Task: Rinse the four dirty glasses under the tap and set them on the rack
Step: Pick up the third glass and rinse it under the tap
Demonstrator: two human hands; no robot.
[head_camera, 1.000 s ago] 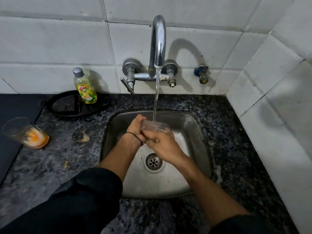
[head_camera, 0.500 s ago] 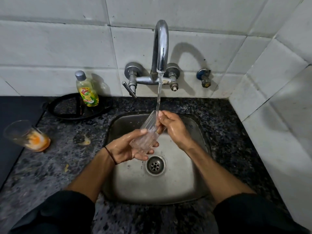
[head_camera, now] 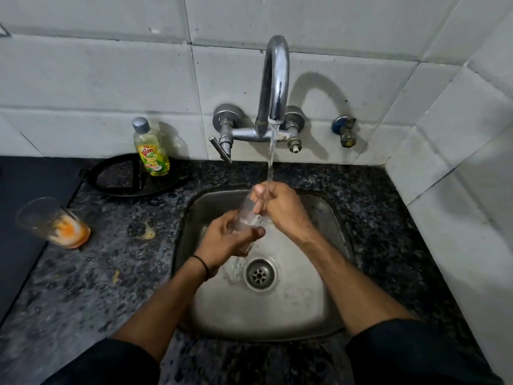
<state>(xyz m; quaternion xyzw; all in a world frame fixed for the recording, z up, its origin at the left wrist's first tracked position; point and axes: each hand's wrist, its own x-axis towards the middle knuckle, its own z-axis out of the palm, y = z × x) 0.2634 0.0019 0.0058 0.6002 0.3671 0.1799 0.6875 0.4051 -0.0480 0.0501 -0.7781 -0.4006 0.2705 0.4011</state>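
Observation:
A clear glass [head_camera: 248, 211] is tilted over the steel sink [head_camera: 327, 215], its mouth up under the stream from the chrome tap [head_camera: 273, 79]. My left hand [head_camera: 226, 240] grips the base of this glass from below. My right hand [head_camera: 280, 209] is at its rim, fingers curled over the edge and into the mouth. A second glass [head_camera: 41, 220], smeared with orange residue, stands on the dark granite counter [head_camera: 111, 259] at the far left. No rack is in view.
A yellow dish-soap bottle [head_camera: 150, 151] stands on a black round stand [head_camera: 111, 184] behind the counter, left of the tap. Orange spills [head_camera: 147, 233] dot the counter. A dark mat [head_camera: 22, 218] covers the far left. Tiled walls close in behind and on the right.
The glass went from lying low between both hands to tilted mouth-up under the stream. My left hand dropped to its base and my right hand moved up to its rim.

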